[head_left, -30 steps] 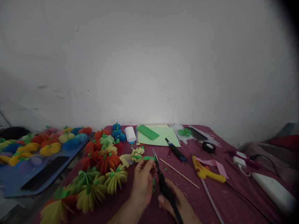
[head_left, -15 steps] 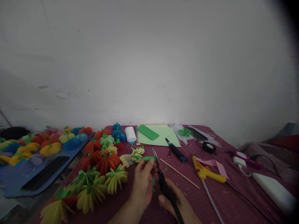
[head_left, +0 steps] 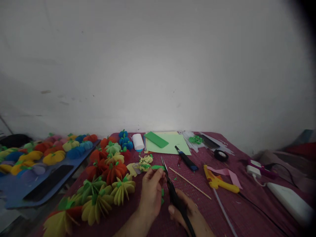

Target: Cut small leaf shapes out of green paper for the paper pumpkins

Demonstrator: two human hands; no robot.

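Note:
Between its thumb and fingers, my left hand pinches a small piece of green paper. My right hand is wrapped round the black handles of a pair of scissors. The blades point up and away from me, right beside the green paper at the left fingertips. Whether the blades touch the paper, I cannot tell. Another green scrap shows just right of my left wrist. To the left sit several folded-paper pumpkins in yellow, green and orange.
A yellow glue gun lies to the right, its cord trailing to the front. A wooden stick, a dark cutter and paper sheets lie ahead. A blue side table holds more pumpkins. A power bank lies far right.
Almost nothing differs. My right hand and the scissors have shifted very slightly to the right; the left hand keeps its pinch on the green paper.

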